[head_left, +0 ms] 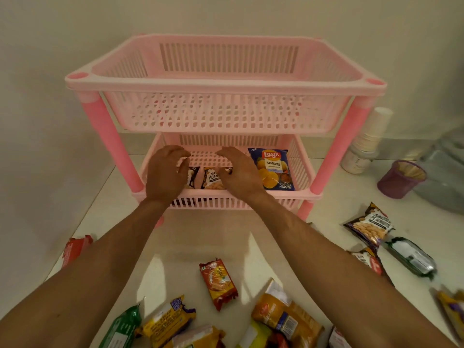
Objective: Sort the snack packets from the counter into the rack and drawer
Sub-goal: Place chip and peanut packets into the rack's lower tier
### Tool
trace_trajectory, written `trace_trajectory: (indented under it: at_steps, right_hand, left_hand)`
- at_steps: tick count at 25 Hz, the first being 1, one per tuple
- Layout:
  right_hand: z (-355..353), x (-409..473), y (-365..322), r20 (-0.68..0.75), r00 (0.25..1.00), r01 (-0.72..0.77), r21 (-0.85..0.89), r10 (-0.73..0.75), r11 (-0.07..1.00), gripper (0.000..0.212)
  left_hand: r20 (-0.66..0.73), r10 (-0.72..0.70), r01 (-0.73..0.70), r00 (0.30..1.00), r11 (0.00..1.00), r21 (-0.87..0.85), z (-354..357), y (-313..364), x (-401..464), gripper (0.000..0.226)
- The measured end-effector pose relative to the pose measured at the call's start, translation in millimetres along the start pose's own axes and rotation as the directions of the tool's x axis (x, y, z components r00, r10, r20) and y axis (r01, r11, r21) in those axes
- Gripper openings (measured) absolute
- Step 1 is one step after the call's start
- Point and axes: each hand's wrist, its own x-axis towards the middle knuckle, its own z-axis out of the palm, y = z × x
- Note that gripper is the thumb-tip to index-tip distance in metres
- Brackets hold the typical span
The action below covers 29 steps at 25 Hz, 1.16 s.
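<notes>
A pink two-tier plastic rack [223, 82] stands on the white counter [180, 244]. Its upper basket holds nothing that I can see. In the lower basket [298, 156] lie a blue Lay's Wavy packet [273, 168] at the right and small salted peanut packets [212, 179] in the middle. My left hand [164, 173] and my right hand [238, 174] reach into the lower basket over the peanut packets, fingers spread and curled. Neither hand clearly grips a packet. Loose snack packets lie on the counter near me, among them a red-orange packet [218, 282].
More packets lie at the right: a salted peanuts packet [369, 224] and a dark green one [411, 256]. A red packet [74, 248] sits at the counter's left edge. Stacked paper cups [369, 139], a purple cup [400, 178] and a plastic bag stand right of the rack.
</notes>
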Motion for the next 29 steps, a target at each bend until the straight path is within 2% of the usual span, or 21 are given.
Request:
trace_trajectory:
  at_steps: [5, 10, 12, 14, 16, 18, 20, 22, 24, 26, 29]
  right_hand:
    - [-35, -83, 4, -0.184, 0.977, 0.116, 0.052, -0.105, 0.992, 0.040]
    - [-64, -164, 36, -0.278, 0.961, 0.004, 0.036, 0.006, 0.999, 0.041]
    - [-77, -192, 57, -0.300, 0.949, -0.093, 0.039, 0.100, 0.995, 0.043]
    - [-90, -215, 81, -0.324, 0.915, -0.235, 0.052, 0.239, 0.971, 0.045]
    - [-105, -233, 105, -0.358, 0.845, -0.418, 0.022, 0.398, 0.908, 0.048]
    - [-121, -247, 129, -0.391, 0.733, -0.616, -0.033, 0.557, 0.787, 0.058]
    - [-137, -256, 149, -0.361, 0.621, -0.766, -0.094, 0.695, 0.636, 0.078]
    - [-151, -262, 166, -0.271, 0.569, -0.823, -0.175, 0.777, 0.541, 0.095]
    - [-158, -260, 180, -0.132, 0.567, -0.820, -0.187, 0.813, 0.542, 0.098]
    - [-161, -256, 190, -0.012, 0.591, -0.796, -0.174, 0.807, 0.580, 0.090]
    - [-159, -251, 199, 0.052, 0.636, -0.771, 0.001, 0.770, 0.637, 0.081]
  left_hand:
    - [-0.079, 0.178, -0.185, 0.981, 0.980, -0.080, 0, 47, -52, 0.020]
    - [0.043, 0.373, -0.350, 0.927, 0.900, -0.259, 18, 106, -114, 0.019]
    - [0.166, 0.449, -0.386, 0.878, 0.869, -0.309, 30, 126, -132, 0.023]
    - [0.342, 0.459, -0.352, 0.820, 0.876, -0.330, 43, 143, -147, 0.037]
    - [0.496, 0.424, -0.306, 0.758, 0.902, -0.303, 58, 155, -158, 0.056]
    - [0.586, 0.391, -0.297, 0.710, 0.920, -0.255, 75, 163, -163, 0.071]
    - [0.636, 0.378, -0.307, 0.673, 0.925, -0.225, 93, 171, -162, 0.080]
    - [0.657, 0.394, -0.329, 0.643, 0.917, -0.227, 113, 183, -160, 0.084]
    - [0.656, 0.429, -0.370, 0.621, 0.898, -0.237, 130, 193, -160, 0.077]
    - [0.654, 0.454, -0.428, 0.605, 0.878, -0.214, 145, 200, -161, 0.065]
    - [0.643, 0.427, -0.411, 0.636, 0.893, -0.186, 158, 201, -165, 0.058]
